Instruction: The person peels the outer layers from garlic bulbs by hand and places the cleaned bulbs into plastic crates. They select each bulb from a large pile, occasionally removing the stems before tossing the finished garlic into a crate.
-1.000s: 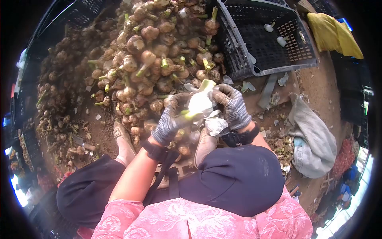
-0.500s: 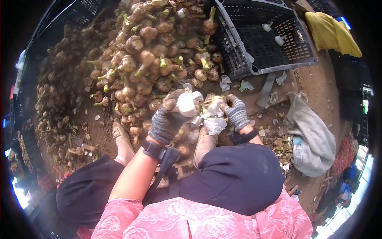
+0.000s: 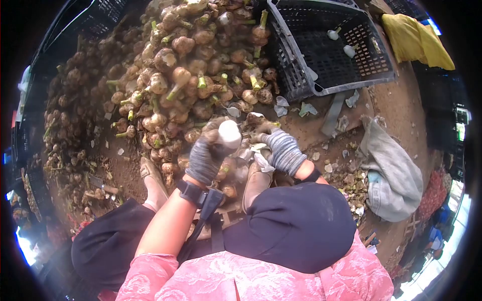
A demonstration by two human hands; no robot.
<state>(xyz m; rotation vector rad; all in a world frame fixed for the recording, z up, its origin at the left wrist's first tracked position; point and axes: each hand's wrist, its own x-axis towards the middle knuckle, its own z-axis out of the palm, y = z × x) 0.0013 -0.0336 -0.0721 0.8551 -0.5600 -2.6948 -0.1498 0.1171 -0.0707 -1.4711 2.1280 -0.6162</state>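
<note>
My left hand (image 3: 207,150), in a grey knit glove with dirty fingertips, is closed around a garlic bulb (image 3: 229,134) whose bared side is smooth and white. Just right of it, my right hand (image 3: 282,149), gloved alike, has its fingers bent together on brownish garlic skin (image 3: 255,119). Loose white peel (image 3: 264,161) shows just below the right fingers. Beyond both hands rises a heap of unpeeled garlic (image 3: 181,78) with dirty skins and cut green stems.
A black plastic crate (image 3: 329,91) at the upper right holds a few white bulbs. Yellow cloth (image 3: 417,42) lies beside it. A greyish sack (image 3: 394,175) rests on the ground at right. The knife (image 3: 104,186) lies at left, near my shoe (image 3: 153,175).
The large pale peel at my right hand has come away from the fingers and is lower now. My right hand has shifted left, towards the bulb; the left still grips it.
</note>
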